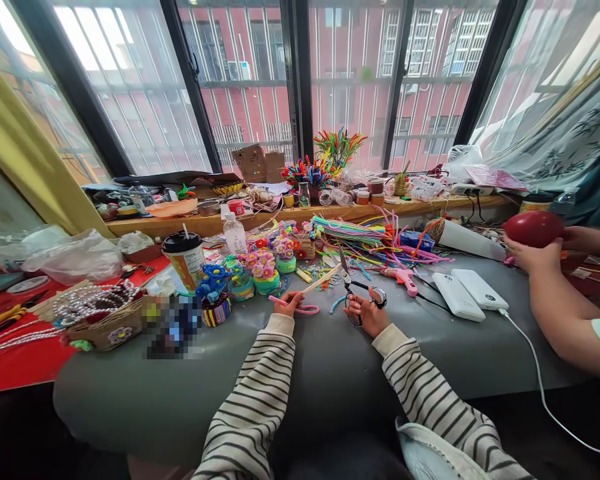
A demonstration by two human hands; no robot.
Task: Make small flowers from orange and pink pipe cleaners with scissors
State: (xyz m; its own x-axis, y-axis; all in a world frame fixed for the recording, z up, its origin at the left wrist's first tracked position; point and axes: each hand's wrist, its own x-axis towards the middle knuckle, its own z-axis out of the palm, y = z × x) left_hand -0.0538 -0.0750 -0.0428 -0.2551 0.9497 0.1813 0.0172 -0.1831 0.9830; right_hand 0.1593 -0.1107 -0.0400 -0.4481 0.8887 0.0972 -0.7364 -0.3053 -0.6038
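My left hand (289, 304) pinches a pink pipe cleaner (303, 308) that loops on the grey table (180, 380), together with a thin wooden stick (321, 279) slanting up to the right. My right hand (367, 313) grips the handles of black scissors (351, 288), whose blades point up toward the stick. Both sleeves are striped. Small pipe-cleaner flower pots (265, 270) stand just beyond my left hand.
A heap of coloured pipe cleaners (360, 233) lies behind the scissors, with a pink glue gun (404, 277) and two white power banks (467, 293) to the right. Another person's hands at the right hold a red balloon (534, 228). A paper cup (185, 257), a bottle (235, 233) and a beaded basket (105, 317) sit left.
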